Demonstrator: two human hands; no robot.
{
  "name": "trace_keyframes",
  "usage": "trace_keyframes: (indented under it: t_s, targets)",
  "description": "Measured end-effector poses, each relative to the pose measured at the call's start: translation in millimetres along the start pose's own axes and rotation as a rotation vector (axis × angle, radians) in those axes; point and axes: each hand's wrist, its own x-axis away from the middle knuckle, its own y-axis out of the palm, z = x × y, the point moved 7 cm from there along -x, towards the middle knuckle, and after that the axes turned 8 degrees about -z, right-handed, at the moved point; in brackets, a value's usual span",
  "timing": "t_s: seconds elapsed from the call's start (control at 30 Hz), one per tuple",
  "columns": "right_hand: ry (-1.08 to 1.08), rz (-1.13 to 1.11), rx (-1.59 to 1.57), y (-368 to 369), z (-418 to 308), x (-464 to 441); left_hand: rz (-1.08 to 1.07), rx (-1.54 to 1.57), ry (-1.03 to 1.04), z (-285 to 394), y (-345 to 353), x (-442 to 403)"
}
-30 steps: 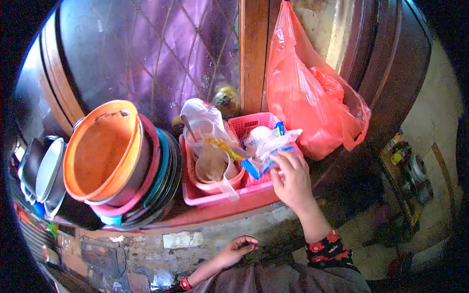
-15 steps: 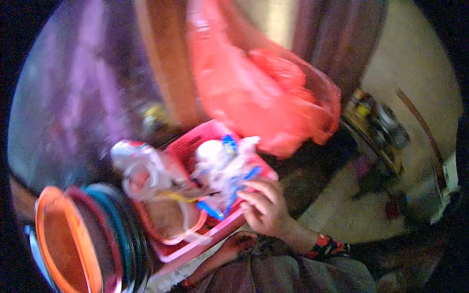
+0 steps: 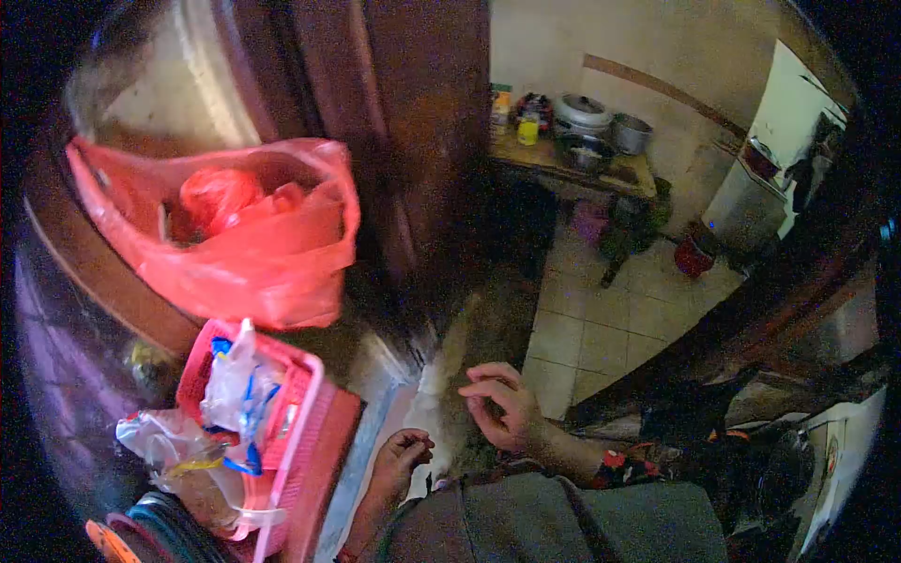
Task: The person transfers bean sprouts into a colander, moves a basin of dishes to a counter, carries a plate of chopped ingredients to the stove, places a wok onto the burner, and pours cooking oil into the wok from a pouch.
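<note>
My right hand [image 3: 505,410] hovers in front of my lap, fingers bent and apart, with nothing visible in it. Lower and to its left is my left hand [image 3: 402,458], its fingers curled in towards the thumb; whether anything small is between them is hidden. Both hands are apart from the pink plastic basket [image 3: 305,413] at the left. Inside the basket lie a white and blue plastic packet [image 3: 235,385] and a clear plastic bag [image 3: 174,446]. Behind it a red plastic bag [image 3: 272,272] stands with its mouth open, smaller red bundles inside.
Stacked round plates or lids [image 3: 155,525] stand at the lower left. A dark wooden post [image 3: 422,141] rises ahead. Beyond it, a low table [image 3: 601,169] carries a lidded pot [image 3: 582,113] and a yellow bottle [image 3: 528,127]. A red bucket [image 3: 694,253] sits on the tiled floor [image 3: 572,347].
The view has swung right, so the basket and red bag now appear farther left. My right hand has come away from the basket's packets. My left hand has come up from low by my lap.
</note>
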Motion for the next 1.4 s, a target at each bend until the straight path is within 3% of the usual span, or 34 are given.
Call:
trace_keyframes:
  t_s: [0.23, 0.4, 0.67, 0.83, 0.93, 1.03, 1.07, 1.2, 1.3, 1.4]
  targets:
    - [0.197, 0.163, 0.125, -126, 71, 58, -0.116, 0.065, 0.147, -6, 103, -84]
    - [0.243, 0.237, 0.191, -191, 108, 31, -0.199, -0.092, 0.158, 12, 167, -115]
    - [0.279, 0.299, 0.135, -237, 185, -42, -0.097, 0.025, 0.08, 10, 172, -195]
    - [0.247, 0.309, 0.275, -257, 270, -98, -0.106, -0.058, 0.095, 32, 167, -285]
    - [0.237, 0.298, 0.335, -273, 326, -145, -0.061, 0.052, 0.1, 43, 153, -360]
    - [0.245, 0.243, 0.413, -284, 396, -190, -0.05, -0.081, 0.074, 84, 154, -431]
    - [0.307, 0.229, 0.362, -289, 417, -202, -0.107, 0.08, 0.065, 96, 159, -452]
    - [0.24, 0.185, 0.603, -305, 471, -256, -0.255, -0.16, 0.121, 168, 184, -522]
    - [0.216, 0.136, 0.698, -318, 518, -286, -0.234, -0.114, 0.025, 182, 185, -568]
    - [0.346, 0.006, 0.72, -340, 570, -328, -0.247, -0.137, 0.09, 190, 181, -604]
